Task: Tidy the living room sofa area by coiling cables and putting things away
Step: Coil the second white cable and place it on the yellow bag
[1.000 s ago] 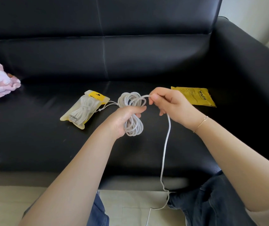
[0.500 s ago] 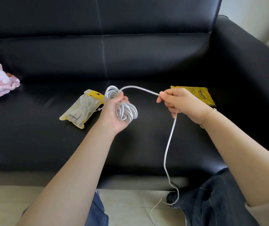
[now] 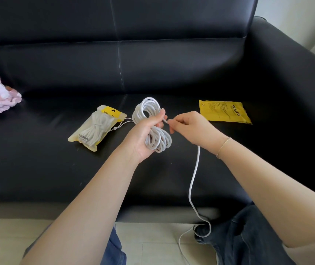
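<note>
The right hand (image 3: 192, 129) has swung back in beside the left hand (image 3: 146, 135), which grips the white cable coil (image 3: 152, 125) above the black sofa (image 3: 38, 159) seat, the right pinching its loose strand, which trails past the jeans (image 3: 248, 241) to the floor.

Bare sofa seat (image 3: 38, 165) lies open left of the cable pouch (image 3: 95, 128); yellow packet (image 3: 224, 111) sits right.
</note>
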Action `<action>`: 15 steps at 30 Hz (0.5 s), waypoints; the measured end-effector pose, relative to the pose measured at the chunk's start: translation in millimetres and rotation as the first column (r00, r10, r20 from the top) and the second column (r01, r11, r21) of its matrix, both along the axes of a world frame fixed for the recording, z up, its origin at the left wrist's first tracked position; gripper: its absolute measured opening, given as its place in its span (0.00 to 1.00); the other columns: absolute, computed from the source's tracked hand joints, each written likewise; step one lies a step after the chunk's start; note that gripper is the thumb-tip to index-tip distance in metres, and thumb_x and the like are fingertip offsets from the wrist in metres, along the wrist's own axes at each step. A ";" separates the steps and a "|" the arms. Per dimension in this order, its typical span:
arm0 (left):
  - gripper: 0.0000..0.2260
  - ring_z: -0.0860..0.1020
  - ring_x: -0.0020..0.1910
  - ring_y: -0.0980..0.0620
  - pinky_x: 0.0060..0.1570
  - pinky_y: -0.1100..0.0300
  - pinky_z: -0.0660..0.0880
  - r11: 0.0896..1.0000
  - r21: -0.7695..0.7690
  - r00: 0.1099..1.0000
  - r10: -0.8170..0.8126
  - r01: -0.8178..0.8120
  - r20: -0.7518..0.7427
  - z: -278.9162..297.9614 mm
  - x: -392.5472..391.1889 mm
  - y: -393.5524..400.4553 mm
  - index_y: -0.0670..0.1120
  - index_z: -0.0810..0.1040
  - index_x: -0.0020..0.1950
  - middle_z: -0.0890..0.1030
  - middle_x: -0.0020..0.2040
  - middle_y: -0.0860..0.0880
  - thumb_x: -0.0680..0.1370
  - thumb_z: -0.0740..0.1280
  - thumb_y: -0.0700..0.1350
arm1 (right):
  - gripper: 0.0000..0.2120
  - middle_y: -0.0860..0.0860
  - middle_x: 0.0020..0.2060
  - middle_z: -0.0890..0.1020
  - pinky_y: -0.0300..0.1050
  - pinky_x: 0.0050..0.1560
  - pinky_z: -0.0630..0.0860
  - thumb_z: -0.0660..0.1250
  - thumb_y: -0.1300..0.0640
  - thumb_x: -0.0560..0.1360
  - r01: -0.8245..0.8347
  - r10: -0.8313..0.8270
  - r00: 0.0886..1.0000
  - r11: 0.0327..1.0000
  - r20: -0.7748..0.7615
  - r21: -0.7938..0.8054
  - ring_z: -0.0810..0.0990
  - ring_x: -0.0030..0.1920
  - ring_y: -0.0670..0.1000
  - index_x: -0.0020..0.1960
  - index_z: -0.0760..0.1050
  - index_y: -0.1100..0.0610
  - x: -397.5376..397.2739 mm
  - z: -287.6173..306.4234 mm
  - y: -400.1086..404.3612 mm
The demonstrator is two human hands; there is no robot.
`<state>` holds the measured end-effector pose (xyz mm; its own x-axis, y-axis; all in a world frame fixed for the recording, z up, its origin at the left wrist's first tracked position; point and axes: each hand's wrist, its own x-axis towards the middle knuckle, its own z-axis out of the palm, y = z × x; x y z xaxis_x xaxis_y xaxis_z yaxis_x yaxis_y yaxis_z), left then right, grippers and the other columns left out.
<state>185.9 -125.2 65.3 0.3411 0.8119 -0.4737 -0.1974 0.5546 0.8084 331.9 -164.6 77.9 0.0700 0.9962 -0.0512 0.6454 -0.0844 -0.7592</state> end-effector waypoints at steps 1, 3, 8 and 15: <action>0.14 0.80 0.38 0.52 0.39 0.57 0.78 1.000 0.010 1.000 0.011 -0.011 0.001 1.0 0.5 -0.9 0.44 0.82 0.55 0.81 0.41 0.49 0.75 0.72 0.51 | 0.17 0.48 0.24 0.68 0.30 0.25 0.65 0.59 0.50 0.82 -0.002 0.002 1.000 1.000 -0.012 -0.031 0.65 0.22 0.44 0.38 0.77 0.54 -0.5 0.7 0.2; 0.10 0.79 0.40 0.51 0.43 0.55 0.79 0.999 0.003 0.999 0.040 -0.040 0.021 2.2 1.1 -2.0 0.45 0.81 0.50 0.80 0.41 0.47 0.76 0.71 0.50 | 0.18 0.50 0.24 0.69 0.37 0.30 0.71 0.59 0.48 0.81 -0.005 0.002 1.000 0.993 -0.024 -0.115 0.67 0.22 0.46 0.36 0.75 0.55 1.3 2.2 0.3; 0.09 0.84 0.47 0.48 0.55 0.50 0.80 0.987 -0.071 0.969 0.152 -0.141 0.192 2.7 -3.7 4.8 0.43 0.80 0.54 0.82 0.45 0.45 0.78 0.70 0.47 | 0.18 0.48 0.22 0.65 0.43 0.32 0.73 0.60 0.48 0.81 -0.106 0.011 0.967 0.926 -0.255 -0.362 0.62 0.22 0.47 0.36 0.71 0.57 17.8 9.1 -0.7; 0.05 0.77 0.28 0.57 0.30 0.61 0.74 0.950 -0.024 0.948 0.312 -0.311 0.063 6.7 -19.4 15.3 0.46 0.78 0.44 0.76 0.32 0.52 0.77 0.71 0.45 | 0.15 0.49 0.25 0.61 0.42 0.29 0.59 0.63 0.52 0.81 -0.206 0.139 0.973 0.885 -0.185 -0.417 0.56 0.25 0.48 0.38 0.72 0.59 45.4 13.7 -7.1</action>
<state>166.5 -109.9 72.0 0.1033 0.8762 -0.4707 -0.4142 0.4681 0.7806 377.3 -171.7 91.6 -0.1422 0.8688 -0.4743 0.5652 -0.3221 -0.7594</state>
